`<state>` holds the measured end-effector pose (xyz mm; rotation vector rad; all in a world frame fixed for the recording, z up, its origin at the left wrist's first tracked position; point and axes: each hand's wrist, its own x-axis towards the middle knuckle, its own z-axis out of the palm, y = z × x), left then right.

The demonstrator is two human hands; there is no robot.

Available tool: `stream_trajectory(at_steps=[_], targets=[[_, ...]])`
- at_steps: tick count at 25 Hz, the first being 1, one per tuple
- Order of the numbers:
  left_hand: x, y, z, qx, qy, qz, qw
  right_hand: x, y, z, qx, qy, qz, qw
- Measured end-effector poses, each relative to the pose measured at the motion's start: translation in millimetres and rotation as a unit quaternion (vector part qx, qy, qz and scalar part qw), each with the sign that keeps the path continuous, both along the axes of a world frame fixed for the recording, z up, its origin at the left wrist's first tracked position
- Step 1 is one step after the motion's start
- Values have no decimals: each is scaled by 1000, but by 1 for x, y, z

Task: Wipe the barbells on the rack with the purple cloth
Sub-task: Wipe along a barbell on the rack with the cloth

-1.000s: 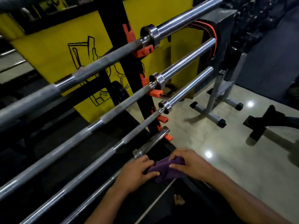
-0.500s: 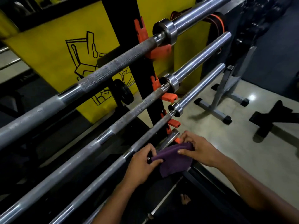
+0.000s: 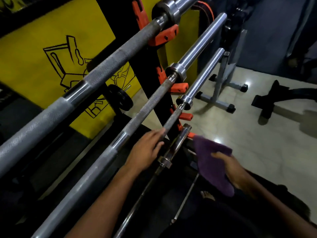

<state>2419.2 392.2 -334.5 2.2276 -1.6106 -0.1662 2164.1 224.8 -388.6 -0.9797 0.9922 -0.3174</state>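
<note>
While the right hand (image 3: 230,170) pinches the purple cloth (image 3: 211,162) with curled fingers, thumb laid across its front, the cloth hangs in a loose fold just to the right of the lowest barbell (image 3: 177,143), near its short sleeve but apparently not touching it. The left hand (image 3: 145,150) lies with fingers extended along the shaft of the third barbell (image 3: 173,117), fingertips resting on the knurled steel rather than wrapped round it. Above, the second barbell (image 3: 137,117) and the top barbell (image 3: 103,73) lie slanting on the orange hooks (image 3: 164,36) of the black rack upright (image 3: 130,40), with a yellow wall panel (image 3: 42,54) behind and a pale tiled floor (image 3: 240,134) to the right. The cloth looks light, soft and limp, so it should wrap easily round a shaft if gathered in the palm rather than held by one edge. The bars are stiff, heavy steel and likely to roll in their hooks, so a steadying hand on the shaft seems sensible. The knurling may snag fibres, whereas the smooth sleeves should let the cloth slide freely. Which bars are already wiped cannot be told.
</note>
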Motion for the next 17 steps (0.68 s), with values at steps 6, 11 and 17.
stream_trajectory(at_steps=[6, 11, 17], targets=[[13, -3, -57, 129, -28, -68, 989, 36, -5, -37, -243, 133, 13, 961], [18, -5, -66, 89, 10, -60, 994, 131, -35, -88, -497, 218, 118, 831], [17, -4, -62, 79, 47, -64, 994, 161, -54, -165, -606, 275, 195, 721]])
